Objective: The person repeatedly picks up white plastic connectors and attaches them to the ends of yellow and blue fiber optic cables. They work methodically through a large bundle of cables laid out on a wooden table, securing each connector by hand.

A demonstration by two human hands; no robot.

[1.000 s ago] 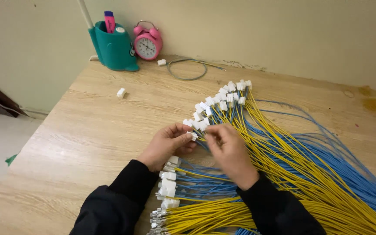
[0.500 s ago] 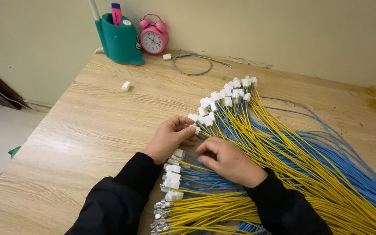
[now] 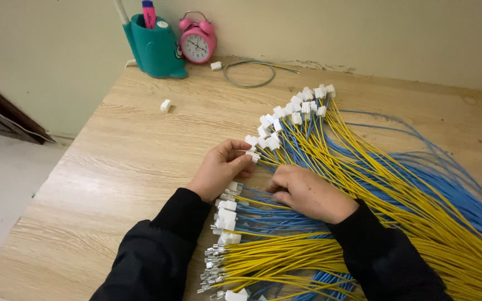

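From the head camera we look down on a wooden table (image 3: 112, 167) spread with a fan of yellow and blue wires (image 3: 397, 189), each ending in a small white plug. We take this wire fan as our landmark.

At the near-left edge of the fan, our left hand (image 3: 221, 170) is curled, thumb and fingers pinched around one white connector (image 3: 254, 156) at the tip of a wire. Just right of it, lying on the fan itself, our right hand (image 3: 308, 192) rests knuckles up with the fingers folded under onto the wires; we cannot tell whether it actually grips any of them. Both arms wear black sleeves (image 3: 163, 251).

A row of white connectors (image 3: 294, 111) runs along the fan's far-left edge, and another cluster of white plugs (image 3: 225, 214) sits at the fan's near-left side, just below the left hand. Bare metal terminals (image 3: 210, 267) stick out of the yellow bundle nearest us.

Well beyond the fan, by the wall, stand a teal pen holder (image 3: 154, 50) and a pink alarm clock (image 3: 197, 40), with a coiled wire (image 3: 249, 72) beside them. A loose white connector (image 3: 165, 105) lies alone, left of the fan.
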